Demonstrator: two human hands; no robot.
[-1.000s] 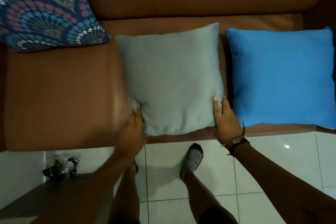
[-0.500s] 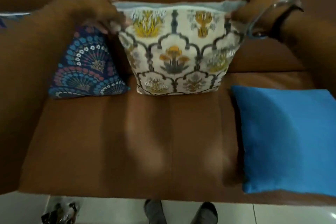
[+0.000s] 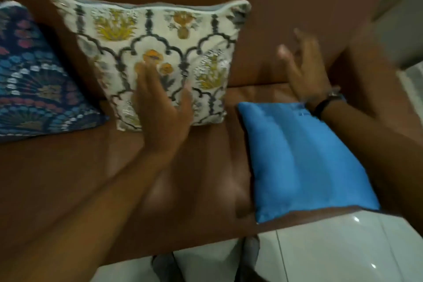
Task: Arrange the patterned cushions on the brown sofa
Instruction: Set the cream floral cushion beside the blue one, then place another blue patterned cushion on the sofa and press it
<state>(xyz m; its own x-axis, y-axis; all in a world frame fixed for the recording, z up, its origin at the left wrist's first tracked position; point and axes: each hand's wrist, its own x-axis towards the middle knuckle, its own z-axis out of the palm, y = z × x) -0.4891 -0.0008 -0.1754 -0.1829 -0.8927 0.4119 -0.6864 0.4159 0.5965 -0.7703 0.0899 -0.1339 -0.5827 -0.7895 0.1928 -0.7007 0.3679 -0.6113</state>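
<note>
Looking down, I am seeing three cushions on the brown sofa point(image 3: 68, 178): two patterned, one plain. The cream floral cushion point(image 3: 160, 36) is leaning upright against the backrest. The navy fan-print cushion point(image 3: 39, 89) is leaning just beside it on the left, and the plain blue cushion point(image 3: 304, 167) is lying flat on the seat at the right. My left hand point(image 3: 162, 107) is resting flat, fingers straight, on the floral cushion's lower front. My right hand point(image 3: 304, 68) is hovering above the blue cushion's far edge, fingers spread, holding nothing.

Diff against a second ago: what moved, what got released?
The floral cushion went from flat, grey side up, to standing against the sofa back. Both hands let go: left hand open at its face, right hand open beside it. Blue cushion and fan-patterned cushion stayed.
</note>
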